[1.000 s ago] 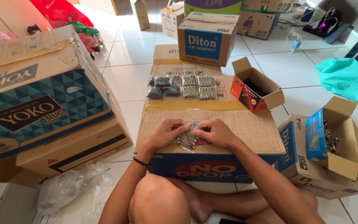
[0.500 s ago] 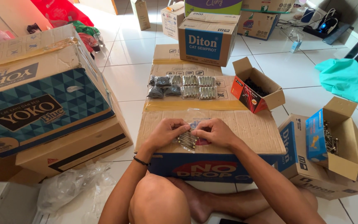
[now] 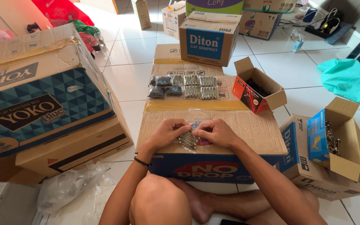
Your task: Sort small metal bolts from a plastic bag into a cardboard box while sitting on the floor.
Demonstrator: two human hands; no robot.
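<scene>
1. Seated on the tiled floor (image 3: 134, 54), both hands working over the top of a flat cardboard box (image 3: 255, 129) that serves as a counter.
2. Left hand (image 3: 165, 132) and right hand (image 3: 215, 131) both pinched narrow on one small clear bag of silver bolts (image 3: 188, 141), fingertips meeting along its top edge; bag resting on the box top, just in front of the knees.
3. Already done, judging by the layout: a double row of filled packets (image 3: 184, 86) lying farther back on the same cardboard, dark ones to the left, silver ones to the right, touching side by side.
4. Probably still to do: closing of the bag in hand, and more filling, since loose silver bolts remain in the open blue-lined carton (image 3: 332, 139) at the right and dark screws in the open red carton (image 3: 257, 89) beside the packets.
5. Spare clear bags (image 3: 196, 113) lying just beyond the hands.
6. Against the frame half a second earlier: almost nothing altered; same pinch on the bag, same bag position, only a slight shift of the fingers; packets and cartons unmoved.
</scene>
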